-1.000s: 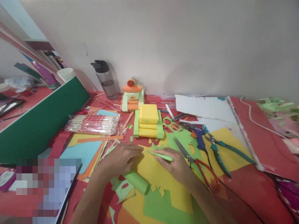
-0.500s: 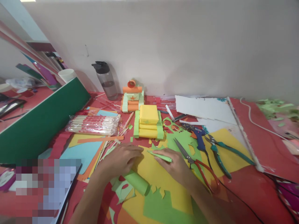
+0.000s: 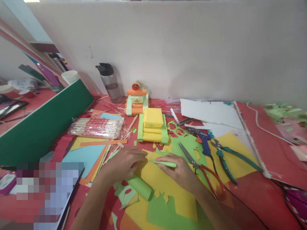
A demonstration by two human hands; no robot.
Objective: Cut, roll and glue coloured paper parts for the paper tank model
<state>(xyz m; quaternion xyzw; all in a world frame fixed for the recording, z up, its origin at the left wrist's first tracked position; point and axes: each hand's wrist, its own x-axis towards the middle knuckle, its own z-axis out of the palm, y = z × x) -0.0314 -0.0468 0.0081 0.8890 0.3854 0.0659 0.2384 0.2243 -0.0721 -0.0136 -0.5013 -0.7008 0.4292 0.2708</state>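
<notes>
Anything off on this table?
Nothing looks spilled. Slightly odd: the blue glue gun lies on its side, not standing, beside cut green paper; the yellow sheet under the right hand has a jagged notched edge, perhaps from cutting.

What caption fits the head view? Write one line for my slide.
Right hand holding a light-green pen over yellow paper, left hand nearby, a yellow-and-green paper model standing beyond.

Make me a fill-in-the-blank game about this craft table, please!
The person's ____ hand holds a slim light-green pen.
The large flat paper sheet under the pen's tip is ____.
The tall see-through plastic bottle has a ____ lid.
The pointed paper star on the small orange-and-pale-green paper model is ____.

Missing words: right; yellow; black; orange.
</notes>
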